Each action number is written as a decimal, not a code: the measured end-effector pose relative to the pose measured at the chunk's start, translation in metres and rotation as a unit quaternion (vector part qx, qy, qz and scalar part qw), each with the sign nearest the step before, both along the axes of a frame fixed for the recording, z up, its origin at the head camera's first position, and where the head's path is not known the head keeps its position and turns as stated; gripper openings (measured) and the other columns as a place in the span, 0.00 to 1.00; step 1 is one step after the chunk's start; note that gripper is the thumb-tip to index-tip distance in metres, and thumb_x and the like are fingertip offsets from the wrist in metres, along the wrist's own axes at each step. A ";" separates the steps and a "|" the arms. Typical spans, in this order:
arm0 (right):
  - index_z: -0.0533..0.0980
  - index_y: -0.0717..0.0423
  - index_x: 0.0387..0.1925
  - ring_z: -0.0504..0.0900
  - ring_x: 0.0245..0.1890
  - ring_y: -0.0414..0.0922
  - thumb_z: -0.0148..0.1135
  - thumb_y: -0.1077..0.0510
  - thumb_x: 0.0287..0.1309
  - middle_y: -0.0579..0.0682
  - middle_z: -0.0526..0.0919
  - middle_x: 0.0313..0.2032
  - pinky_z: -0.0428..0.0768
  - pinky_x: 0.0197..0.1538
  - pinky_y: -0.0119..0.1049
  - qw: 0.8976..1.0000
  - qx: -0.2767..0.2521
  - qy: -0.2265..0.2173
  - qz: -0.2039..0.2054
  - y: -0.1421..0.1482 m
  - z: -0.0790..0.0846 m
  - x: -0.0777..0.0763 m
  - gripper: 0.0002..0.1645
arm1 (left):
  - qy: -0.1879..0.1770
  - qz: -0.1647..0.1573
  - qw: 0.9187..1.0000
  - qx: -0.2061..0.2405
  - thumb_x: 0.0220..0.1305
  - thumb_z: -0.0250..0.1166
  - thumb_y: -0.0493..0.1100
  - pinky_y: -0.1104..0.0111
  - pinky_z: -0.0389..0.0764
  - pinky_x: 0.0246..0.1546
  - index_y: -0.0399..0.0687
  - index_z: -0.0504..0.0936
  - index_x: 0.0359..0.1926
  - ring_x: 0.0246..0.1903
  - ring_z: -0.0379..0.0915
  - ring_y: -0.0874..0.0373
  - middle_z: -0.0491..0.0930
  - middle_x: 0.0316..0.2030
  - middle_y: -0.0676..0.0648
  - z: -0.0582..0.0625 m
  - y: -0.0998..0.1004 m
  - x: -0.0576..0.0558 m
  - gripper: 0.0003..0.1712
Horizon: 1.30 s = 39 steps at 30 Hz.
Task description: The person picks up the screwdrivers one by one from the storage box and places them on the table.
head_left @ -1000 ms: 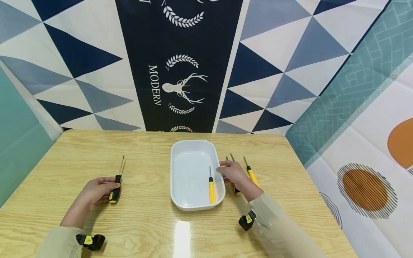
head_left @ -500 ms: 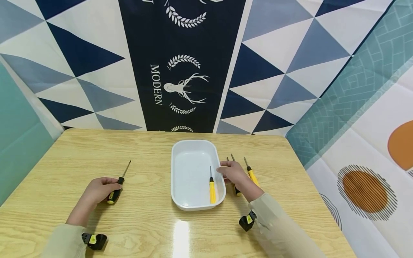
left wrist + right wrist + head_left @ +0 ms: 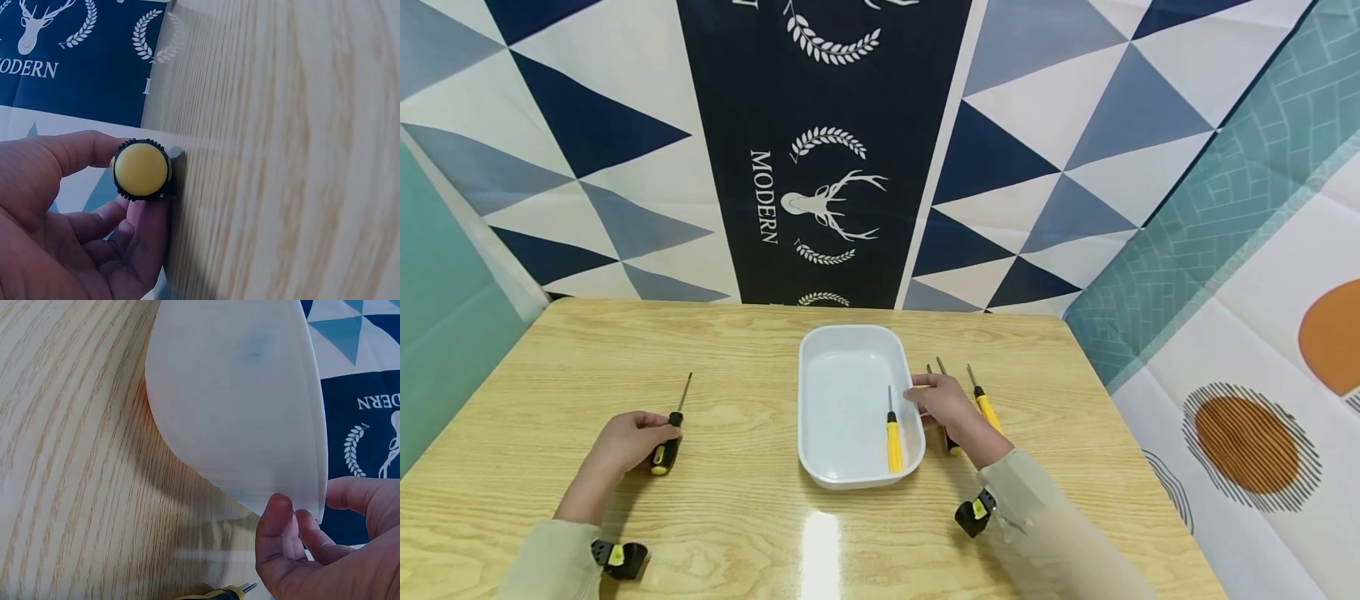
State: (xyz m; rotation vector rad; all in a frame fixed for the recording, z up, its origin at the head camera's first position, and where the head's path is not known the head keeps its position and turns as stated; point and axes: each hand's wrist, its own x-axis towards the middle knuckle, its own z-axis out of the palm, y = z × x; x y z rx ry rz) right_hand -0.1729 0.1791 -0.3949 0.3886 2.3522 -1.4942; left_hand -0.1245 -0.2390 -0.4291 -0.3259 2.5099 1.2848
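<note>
In the head view my left hand (image 3: pixel 628 446) pinches a screwdriver (image 3: pixel 667 446) with a black-and-yellow handle, left of the white tray (image 3: pixel 842 477). Its thin shaft points away toward the back of the table. From the left wrist, the round yellow butt of the handle (image 3: pixel 141 167) faces the camera between thumb and fingers, close beside the tabletop. My right hand (image 3: pixel 951 408) grips the tray's right rim, with digits on both sides of the wall in the right wrist view. Inside the tray, along its right side, lies a yellow-handled screwdriver (image 3: pixel 892 442).
Just right of the tray, partly behind my right hand, lie screwdrivers with dark handles (image 3: pixel 953 448). Another yellow-handled screwdriver (image 3: pixel 987 408) lies beyond my wrist. The wooden table (image 3: pixel 737 517) ends at a patterned cloth backdrop (image 3: pixel 820 208).
The left hand has shifted slightly right. The shaft of its screwdriver swung to the right, then partly back left. The right hand and tray have stayed in place.
</note>
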 end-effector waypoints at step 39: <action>0.69 0.61 0.59 0.82 0.32 0.44 0.56 0.58 0.61 0.59 0.81 0.43 0.81 0.33 0.35 1.000 -0.009 -0.003 -0.001 0.001 0.001 0.001 0.25 | -0.002 0.016 1.000 0.022 0.63 0.58 0.50 0.67 0.81 0.30 0.25 0.66 0.55 0.31 0.72 0.58 0.75 0.38 0.40 0.007 -0.002 0.001 0.32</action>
